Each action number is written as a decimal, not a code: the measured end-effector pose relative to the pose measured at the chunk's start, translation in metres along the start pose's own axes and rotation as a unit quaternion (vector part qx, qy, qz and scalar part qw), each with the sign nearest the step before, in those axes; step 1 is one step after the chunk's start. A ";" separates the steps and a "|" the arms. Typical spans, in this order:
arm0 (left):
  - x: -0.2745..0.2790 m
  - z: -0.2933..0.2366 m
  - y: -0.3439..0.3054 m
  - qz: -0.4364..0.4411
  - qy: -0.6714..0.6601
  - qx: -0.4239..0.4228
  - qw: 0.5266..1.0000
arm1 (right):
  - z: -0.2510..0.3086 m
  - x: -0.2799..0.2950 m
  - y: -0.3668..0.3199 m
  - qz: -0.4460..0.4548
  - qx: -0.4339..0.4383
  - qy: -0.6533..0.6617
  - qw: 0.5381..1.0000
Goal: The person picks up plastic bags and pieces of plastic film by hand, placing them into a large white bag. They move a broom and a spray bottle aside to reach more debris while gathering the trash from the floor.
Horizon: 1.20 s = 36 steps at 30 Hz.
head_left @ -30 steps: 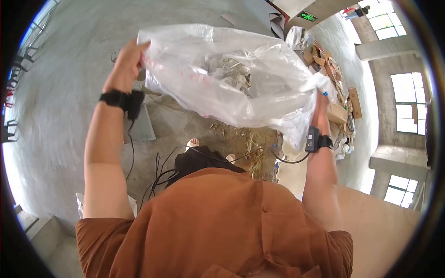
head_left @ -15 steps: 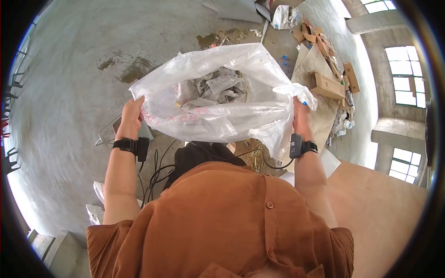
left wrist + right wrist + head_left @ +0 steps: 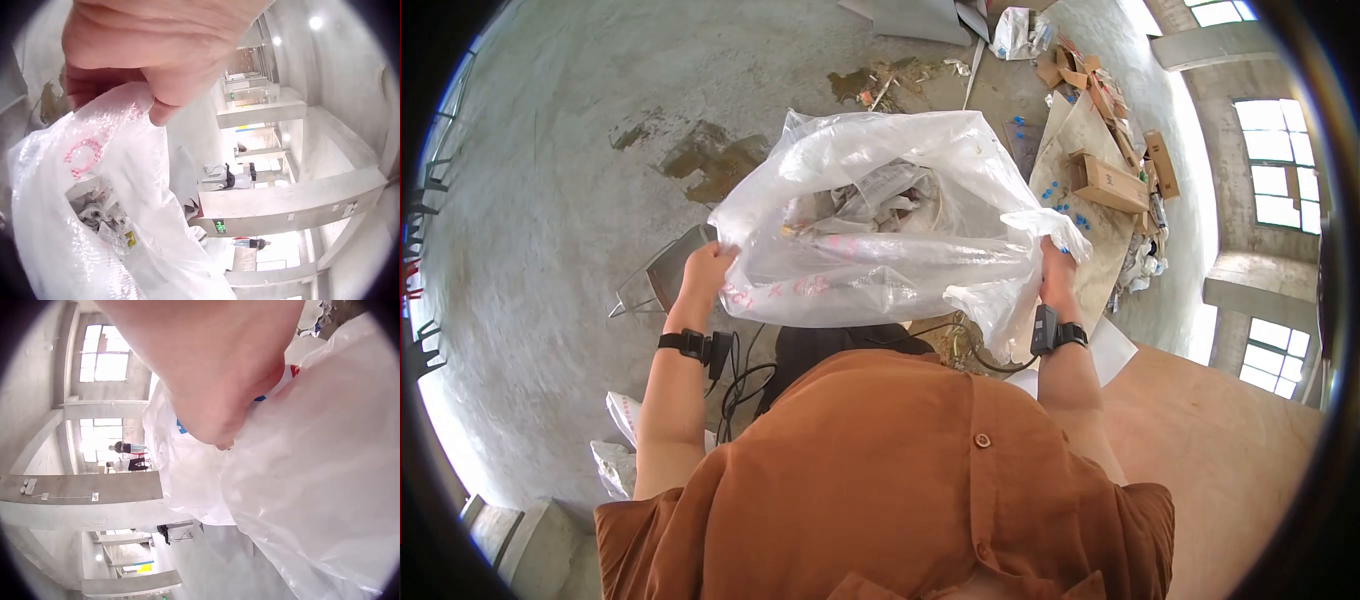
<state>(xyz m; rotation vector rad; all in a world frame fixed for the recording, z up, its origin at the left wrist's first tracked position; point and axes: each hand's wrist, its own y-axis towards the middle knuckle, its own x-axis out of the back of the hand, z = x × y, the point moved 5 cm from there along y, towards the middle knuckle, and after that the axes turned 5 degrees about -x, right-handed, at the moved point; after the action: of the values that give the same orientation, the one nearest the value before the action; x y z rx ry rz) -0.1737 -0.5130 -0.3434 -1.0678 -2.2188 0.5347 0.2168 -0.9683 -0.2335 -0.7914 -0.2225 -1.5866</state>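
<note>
A large clear plastic bag (image 3: 880, 300) with red printed marks is stretched wide between my two hands, its mouth facing up. Crumpled grey and white scraps (image 3: 890, 200) show inside it, and also in the left wrist view as crumpled scraps (image 3: 103, 215). My left hand (image 3: 708, 272) grips the bag's rim at the left, thumb and curled fingers pinching the film (image 3: 119, 119). At the right side my right hand (image 3: 1057, 270) holds the opposite rim, with bunched white plastic (image 3: 1050, 228) around its fingers, which are partly hidden.
Cardboard boxes (image 3: 1108, 183) and loose litter lie on the right. Small blue pieces (image 3: 1082, 221) are scattered near them. A metal-framed item (image 3: 670, 270) sits by my left hand. Black cables (image 3: 745, 395) run near my legs. A wooden board (image 3: 1210, 450) is at lower right.
Both hands came down and closer to my body with the bag, then the bag sank slightly lower. Its mouth now shows the scraps inside from above. Both grips stayed on the rim.
</note>
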 end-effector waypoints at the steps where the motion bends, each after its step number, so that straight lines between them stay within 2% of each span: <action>1: 0.003 0.006 -0.001 0.000 0.000 0.001 1.000 | -0.005 0.002 -0.001 0.001 -0.001 -0.001 1.000; 3: -0.001 -0.001 -0.012 0.090 0.113 -0.020 0.989 | 0.003 0.009 -0.018 -0.005 -0.035 0.023 0.999; 4: 0.000 0.000 -0.015 0.106 0.146 -0.035 0.983 | 0.002 0.015 -0.019 -0.003 -0.037 -0.024 0.999; 8: 0.010 0.026 -0.014 0.083 0.243 -0.039 0.966 | -0.016 0.035 -0.019 -0.029 -0.039 -0.096 0.994; 13: 0.021 0.039 -0.028 0.090 0.203 0.031 0.975 | -0.022 0.045 -0.034 -0.054 -0.074 -0.115 0.989; 15: 0.023 0.044 -0.031 0.101 0.185 0.061 0.976 | -0.027 0.044 -0.034 -0.024 -0.085 -0.072 0.993; 19: 0.021 0.071 -0.021 0.070 0.219 0.045 0.972 | -0.022 0.039 -0.040 -0.013 -0.108 -0.032 0.994; 23: 0.021 0.068 -0.016 0.021 0.221 0.010 0.975 | -0.017 0.039 -0.040 -0.007 -0.091 -0.073 0.993; 25: 0.021 0.069 -0.009 0.029 0.232 0.011 0.972 | -0.020 0.036 -0.040 -0.011 -0.104 -0.049 0.993; 27: 0.020 0.058 -0.007 0.038 0.243 0.013 0.969 | -0.021 0.035 -0.040 -0.015 -0.092 -0.061 0.994; 29: 0.022 0.041 -0.009 -0.008 0.323 0.054 0.945 | -0.024 0.037 -0.037 -0.020 -0.079 -0.071 0.994; 30: 0.022 0.031 -0.007 -0.005 0.325 0.052 0.944 | -0.027 0.037 -0.036 -0.019 -0.079 -0.073 0.994; 32: 0.026 0.009 -0.007 -0.065 0.325 0.060 0.942 | -0.037 0.039 -0.032 -0.020 -0.082 -0.076 0.994; 33: 0.024 -0.003 -0.008 -0.063 0.326 0.058 0.942 | -0.041 0.041 -0.027 -0.019 -0.066 -0.119 0.991; 34: 0.024 -0.019 -0.010 -0.093 0.347 0.038 0.932 | -0.043 0.042 -0.023 -0.019 -0.049 -0.160 0.986; 36: 0.024 -0.031 0.000 -0.125 0.380 -0.012 0.916 | -0.045 0.040 -0.022 -0.012 -0.033 -0.154 0.987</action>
<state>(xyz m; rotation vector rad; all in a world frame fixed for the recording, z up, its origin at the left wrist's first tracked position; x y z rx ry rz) -0.1644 -0.4912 -0.3119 -0.7939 -1.6209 -0.0394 0.1810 -1.0218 -0.2361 -1.0905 -0.4045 -1.4942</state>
